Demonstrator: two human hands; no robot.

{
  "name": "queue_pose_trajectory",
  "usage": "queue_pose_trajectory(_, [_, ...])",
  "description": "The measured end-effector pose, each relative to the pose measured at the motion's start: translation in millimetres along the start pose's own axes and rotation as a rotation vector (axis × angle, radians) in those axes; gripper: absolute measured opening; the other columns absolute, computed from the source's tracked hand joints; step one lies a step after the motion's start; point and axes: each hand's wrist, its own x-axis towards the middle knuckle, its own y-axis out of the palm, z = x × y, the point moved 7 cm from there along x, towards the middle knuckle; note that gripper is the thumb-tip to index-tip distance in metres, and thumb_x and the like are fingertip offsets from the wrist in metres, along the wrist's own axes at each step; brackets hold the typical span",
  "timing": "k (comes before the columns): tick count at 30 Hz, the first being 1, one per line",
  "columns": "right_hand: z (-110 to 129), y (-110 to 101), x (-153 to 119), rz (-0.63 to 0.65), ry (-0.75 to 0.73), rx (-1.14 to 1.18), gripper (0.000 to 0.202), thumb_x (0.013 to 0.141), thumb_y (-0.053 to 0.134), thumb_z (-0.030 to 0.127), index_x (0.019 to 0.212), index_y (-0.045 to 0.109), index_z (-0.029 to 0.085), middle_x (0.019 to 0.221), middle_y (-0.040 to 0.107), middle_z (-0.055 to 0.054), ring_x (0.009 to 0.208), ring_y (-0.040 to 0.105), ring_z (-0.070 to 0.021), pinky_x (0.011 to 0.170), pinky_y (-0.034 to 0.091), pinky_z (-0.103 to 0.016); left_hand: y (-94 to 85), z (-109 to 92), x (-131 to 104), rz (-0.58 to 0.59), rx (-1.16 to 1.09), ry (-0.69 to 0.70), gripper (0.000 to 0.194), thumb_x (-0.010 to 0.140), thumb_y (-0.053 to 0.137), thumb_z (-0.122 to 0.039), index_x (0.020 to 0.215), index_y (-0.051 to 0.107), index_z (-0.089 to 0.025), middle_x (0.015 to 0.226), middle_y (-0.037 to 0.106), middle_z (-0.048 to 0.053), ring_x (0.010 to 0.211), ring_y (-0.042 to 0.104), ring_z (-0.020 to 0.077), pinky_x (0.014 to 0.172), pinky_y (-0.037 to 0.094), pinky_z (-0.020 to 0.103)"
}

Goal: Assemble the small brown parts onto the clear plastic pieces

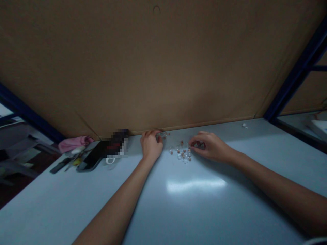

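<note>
Several tiny clear glass bottles with cork stoppers [184, 152] lie in a loose cluster on the table between my hands. My left hand [152, 145] rests at the back of the table, its fingers curled around a few more little bottles [163, 135] that stick out past the thumb. To the right of the cluster, my right hand [212, 146] is cupped, with small shiny glass pieces [199, 145] showing inside the curled fingers. Its fingertips are at the edge of the cluster. Exactly how many pieces each hand holds is hidden.
A brown cardboard panel [163, 68] rises behind the grey table [178, 211]. On the left lie a smartphone [92, 158], a pink cloth [74, 144], a dark flat object [60, 165] and a white ring-shaped item [110, 160]. A small white scrap [244, 126] lies back right.
</note>
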Motion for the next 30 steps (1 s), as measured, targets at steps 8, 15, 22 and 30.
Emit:
queue_pose_trajectory(8, [5,-7,2,-0.066,-0.002,0.001,0.013,0.093,0.068,0.021,0.101,0.077,0.020,0.089,0.074,-0.006,0.080,0.064,-0.0200,0.073,0.048,-0.033,5.1,0,0,0.134,0.085,-0.060,0.036,0.089,0.058,-0.012,0.115,0.080,-0.022,0.124,0.078,0.007,0.123,0.061,0.0337,0.108,0.047,0.050])
queue_pose_trajectory(15, [-16,-25,1,-0.304,0.082,-0.155,0.016,0.098,0.061,0.024,0.088,0.073,0.020,0.080,0.071,-0.005,0.077,0.061,-0.0212,0.073,0.042,-0.034,9.1,1,-2,0.169,0.080,-0.071,0.030,0.093,0.067,-0.032,0.119,0.079,-0.023,0.128,0.075,0.010,0.128,0.057,0.0378,0.107,0.045,0.054])
queue_pose_trajectory(22, [-36,-24,-2,-0.351,0.158,-0.201,0.019,0.097,0.061,0.026,0.085,0.073,0.019,0.083,0.073,-0.007,0.075,0.062,-0.0211,0.071,0.042,-0.033,11.6,2,-2,0.172,0.028,-0.047,0.022,0.087,0.078,-0.036,0.105,0.079,-0.025,0.125,0.073,0.009,0.127,0.057,0.0367,0.109,0.044,0.053])
queue_pose_trajectory(30, [-42,-20,-2,-0.352,0.173,-0.185,0.022,0.099,0.059,0.028,0.090,0.076,0.018,0.093,0.078,-0.012,0.090,0.068,-0.0272,0.079,0.048,-0.036,17.0,8,-5,0.290,0.020,0.016,0.064,0.088,0.074,-0.061,0.142,0.064,-0.027,0.144,0.064,0.012,0.137,0.054,0.0365,0.116,0.041,0.051])
